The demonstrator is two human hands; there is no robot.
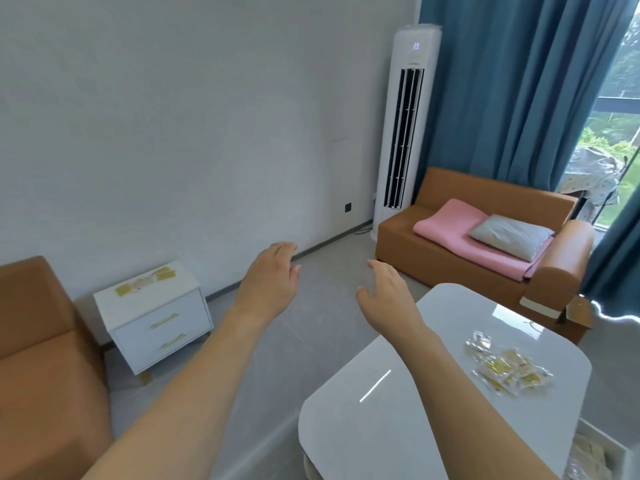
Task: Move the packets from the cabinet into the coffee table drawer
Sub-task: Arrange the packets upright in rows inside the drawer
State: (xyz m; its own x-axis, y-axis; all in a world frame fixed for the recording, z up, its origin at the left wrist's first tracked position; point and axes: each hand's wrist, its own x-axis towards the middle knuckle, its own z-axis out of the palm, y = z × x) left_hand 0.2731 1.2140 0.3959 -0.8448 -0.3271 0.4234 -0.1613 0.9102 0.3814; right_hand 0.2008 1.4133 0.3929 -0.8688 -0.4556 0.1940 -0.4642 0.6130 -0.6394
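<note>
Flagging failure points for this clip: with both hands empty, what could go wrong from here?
1. Packets lying on the white cabinet may get overlooked.
2. The loose pile of packets on the glossy coffee table could slide off.
3. The open drawer is barely in view, so drops might miss.

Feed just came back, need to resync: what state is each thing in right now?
left hand: open, empty, in mid-air
right hand: open, empty, in mid-air
cabinet: both drawers shut, packets on top
cabinet packets: lying flat on top
table packets: loose pile on the coffee table
table drawer: open, packets inside
</note>
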